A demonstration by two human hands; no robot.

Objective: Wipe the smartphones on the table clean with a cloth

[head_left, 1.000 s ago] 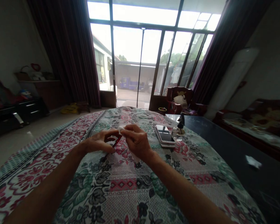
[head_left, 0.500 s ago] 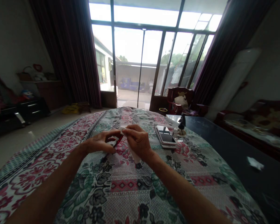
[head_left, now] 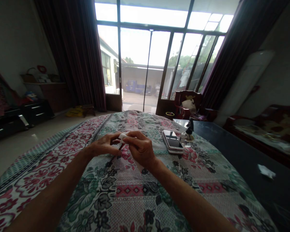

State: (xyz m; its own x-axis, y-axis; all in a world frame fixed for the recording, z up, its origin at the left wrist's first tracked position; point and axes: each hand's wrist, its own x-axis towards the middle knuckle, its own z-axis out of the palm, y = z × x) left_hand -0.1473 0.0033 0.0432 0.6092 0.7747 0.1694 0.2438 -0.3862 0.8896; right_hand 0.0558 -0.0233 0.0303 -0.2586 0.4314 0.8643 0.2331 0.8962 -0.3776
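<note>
One cloth (head_left: 122,136), one red item (head_left: 121,147)

Head view: over the surface (head_left: 128,175), the left hand (head_left: 103,145) seemingly grips the item; the right hand (head_left: 142,149) pinches the cloth by its top. I'd hold the left steady, press lightly.

Window (head_left: 132,45): backlight, panes overexposed — main source
Curtain (head_left: 70,51): near-black
Phone (head_left: 173,140): glare on screen
Cloth (head_left: 129,206): dim, shadows faint
Edges: dark, stretched

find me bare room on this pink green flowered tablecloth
The flowered tablecloth is free between the forearms and left of the left hand. Crowded: between the hands, with white tissue and a thin red object; right of the right hand, with stacked white rectangular devices and a small black figurine.
</note>
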